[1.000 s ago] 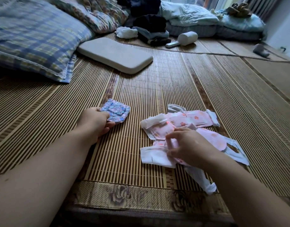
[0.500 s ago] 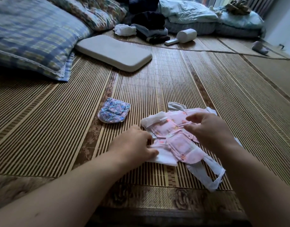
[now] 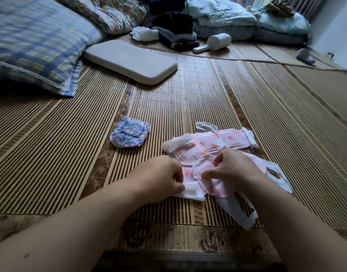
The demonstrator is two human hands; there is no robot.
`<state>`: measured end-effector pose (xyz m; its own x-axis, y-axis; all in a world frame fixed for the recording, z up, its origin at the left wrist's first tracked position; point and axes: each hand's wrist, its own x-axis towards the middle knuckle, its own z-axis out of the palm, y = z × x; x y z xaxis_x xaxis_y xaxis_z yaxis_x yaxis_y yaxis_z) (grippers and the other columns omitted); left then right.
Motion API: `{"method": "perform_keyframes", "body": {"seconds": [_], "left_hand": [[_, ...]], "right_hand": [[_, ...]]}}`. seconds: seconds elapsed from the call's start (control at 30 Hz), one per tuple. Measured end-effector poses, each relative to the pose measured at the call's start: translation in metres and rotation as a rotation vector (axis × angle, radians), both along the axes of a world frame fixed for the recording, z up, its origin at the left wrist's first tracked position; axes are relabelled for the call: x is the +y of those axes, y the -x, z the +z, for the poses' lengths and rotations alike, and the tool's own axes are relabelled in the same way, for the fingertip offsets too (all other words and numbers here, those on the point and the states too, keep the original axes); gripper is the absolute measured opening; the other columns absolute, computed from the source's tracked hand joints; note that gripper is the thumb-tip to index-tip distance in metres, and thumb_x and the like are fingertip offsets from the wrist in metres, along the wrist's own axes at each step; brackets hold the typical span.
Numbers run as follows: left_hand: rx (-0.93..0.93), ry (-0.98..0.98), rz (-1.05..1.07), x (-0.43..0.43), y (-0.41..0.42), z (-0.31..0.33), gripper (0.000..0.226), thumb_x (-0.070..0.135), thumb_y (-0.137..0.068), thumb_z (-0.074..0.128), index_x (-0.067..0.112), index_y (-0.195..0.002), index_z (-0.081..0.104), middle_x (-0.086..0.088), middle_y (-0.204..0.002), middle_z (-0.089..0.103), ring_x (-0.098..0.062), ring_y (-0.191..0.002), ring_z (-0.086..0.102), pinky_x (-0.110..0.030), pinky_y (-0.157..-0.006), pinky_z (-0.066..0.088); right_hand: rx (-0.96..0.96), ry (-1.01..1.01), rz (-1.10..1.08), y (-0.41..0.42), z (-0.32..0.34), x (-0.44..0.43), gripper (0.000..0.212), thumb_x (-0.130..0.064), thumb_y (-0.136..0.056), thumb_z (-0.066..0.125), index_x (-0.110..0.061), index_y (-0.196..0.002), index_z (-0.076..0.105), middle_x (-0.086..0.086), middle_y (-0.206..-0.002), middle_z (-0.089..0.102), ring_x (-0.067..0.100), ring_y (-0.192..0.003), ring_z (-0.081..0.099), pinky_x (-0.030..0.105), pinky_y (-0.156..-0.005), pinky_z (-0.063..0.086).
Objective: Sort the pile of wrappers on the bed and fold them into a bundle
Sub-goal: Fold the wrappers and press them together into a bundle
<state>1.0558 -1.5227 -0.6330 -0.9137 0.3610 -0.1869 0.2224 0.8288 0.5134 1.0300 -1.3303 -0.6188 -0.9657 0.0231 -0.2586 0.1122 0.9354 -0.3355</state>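
A pile of pink flowered wrappers (image 3: 200,154) with white strips lies on the bamboo mat (image 3: 51,154) in front of me. My left hand (image 3: 158,175) pinches the white near-left edge of the pile. My right hand (image 3: 231,169) rests on the pile's middle, fingers curled on a pink wrapper. A loose white strip (image 3: 239,213) trails toward me under my right forearm. A folded blue patterned wrapper (image 3: 129,134) lies apart, to the left of the pile, touched by neither hand.
A flat grey cushion (image 3: 131,60) lies farther back, with a blue checked pillow (image 3: 31,42) at far left. Bedding, dark clothes and a white handled device (image 3: 213,43) crowd the far edge. The mat's patterned border (image 3: 188,236) runs along the near edge.
My left hand let go of the blue wrapper and moved right onto the pink pile. My right hand shifted over the pile's middle, and the wrappers are gathered closer together.
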Motion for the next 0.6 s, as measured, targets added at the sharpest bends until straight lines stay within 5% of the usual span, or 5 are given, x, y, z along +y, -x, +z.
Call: {"method": "perform_keyframes", "body": {"seconds": [0.1,0.2,0.3,0.47,0.6], "left_hand": [[0.016,-0.061,0.023,-0.0018,0.0011,-0.0013,0.014,0.044,-0.074,0.068,0.031,-0.072,0.064,0.012,-0.078,0.064,-0.006,-0.073,0.06,-0.031,-0.069,0.053],[0.014,-0.125,0.065,-0.0041,0.003,-0.0022,0.022,0.045,-0.075,0.068,0.028,-0.089,0.07,0.012,-0.086,0.066,-0.002,-0.076,0.059,-0.025,-0.066,0.049],[0.002,-0.152,0.088,-0.0051,0.0041,-0.0023,0.024,0.044,-0.077,0.067,0.028,-0.095,0.07,0.014,-0.089,0.067,0.002,-0.077,0.058,-0.02,-0.063,0.045],[-0.017,-0.155,0.093,-0.0035,0.0021,-0.0024,0.025,0.045,-0.076,0.067,0.03,-0.095,0.069,0.015,-0.087,0.064,0.005,-0.078,0.057,-0.021,-0.066,0.046],[-0.006,-0.18,0.11,-0.005,0.0035,-0.0013,0.023,0.041,-0.078,0.067,0.028,-0.097,0.07,0.013,-0.087,0.066,0.004,-0.077,0.058,-0.018,-0.063,0.045]], "right_hand": [[-0.033,0.037,-0.025,0.0015,-0.0013,0.004,0.033,-0.038,-0.062,0.082,-0.012,-0.057,0.063,-0.001,-0.056,0.064,0.011,-0.05,0.055,0.025,-0.045,0.036],[0.009,0.066,-0.03,-0.0014,-0.0039,0.0047,0.022,-0.034,-0.068,0.08,-0.018,-0.069,0.065,0.0,-0.07,0.069,0.014,-0.065,0.063,0.025,-0.053,0.045],[0.028,0.046,-0.046,-0.0022,-0.0029,0.0051,0.034,-0.036,-0.066,0.081,-0.014,-0.089,0.066,0.002,-0.086,0.067,0.02,-0.081,0.063,0.034,-0.071,0.051],[-0.101,0.075,-0.034,0.001,-0.0023,0.0094,0.029,-0.038,-0.07,0.078,-0.01,-0.071,0.071,0.008,-0.071,0.07,0.018,-0.063,0.063,0.035,-0.059,0.05],[-0.065,0.075,-0.012,0.0015,-0.0043,0.0087,0.022,-0.036,-0.077,0.071,-0.015,-0.073,0.066,0.005,-0.074,0.068,0.017,-0.068,0.063,0.031,-0.059,0.05]]}}
